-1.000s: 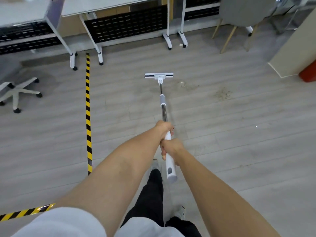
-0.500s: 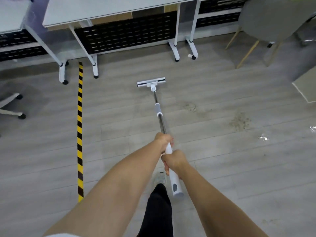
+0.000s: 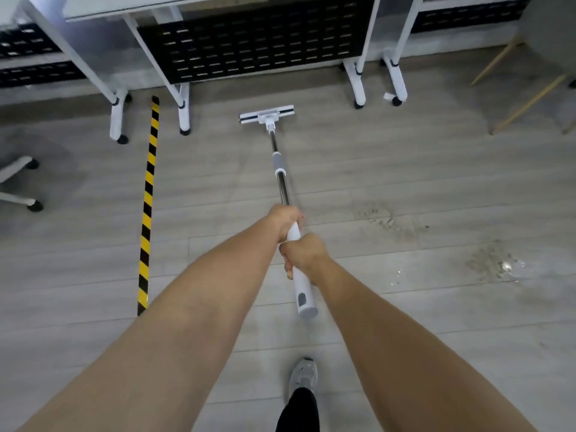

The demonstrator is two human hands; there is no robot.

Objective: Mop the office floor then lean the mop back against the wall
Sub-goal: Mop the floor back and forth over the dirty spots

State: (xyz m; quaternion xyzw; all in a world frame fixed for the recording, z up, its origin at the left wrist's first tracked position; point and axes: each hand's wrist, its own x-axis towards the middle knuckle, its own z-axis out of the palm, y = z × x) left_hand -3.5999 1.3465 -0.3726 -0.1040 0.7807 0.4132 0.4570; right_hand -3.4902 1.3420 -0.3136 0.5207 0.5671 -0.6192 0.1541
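Both hands are on the mop [image 3: 282, 185]. The left hand [image 3: 286, 222] sits further down the shaft, fingers wrapped where the white grip meets the metal tube. The right hand [image 3: 304, 254] is just behind it, almost touching, with its fist closed round the white grip. The grey-capped handle end sticks out past it toward us. Both arms are stretched forward and bare.

The shaft slopes away from us down to the floor [image 3: 405, 169]. The mop head [image 3: 266, 114], white with dark ends, lies flat on the grey planks near the floor's far edge, crosswise to the shaft. It sits between two white table legs and touches neither. We note a black perforated panel [image 3: 249, 42] under the table [image 3: 109, 9] behind it.

Left of the mop, well apart, a yellow-black tape strip [image 3: 149, 188] runs from the far edge toward us. Right of the hands we see two gritty dirt patches: a smaller one [image 3: 385, 218] and, nearer the right edge, a larger one [image 3: 489, 260] with a wet glint.

A chair base [image 3: 18, 182] on castors is at the left edge. Wooden chair legs [image 3: 526, 98] stand in the far right corner. One grey shoe [image 3: 304, 374] rests on the floor below the handle end.
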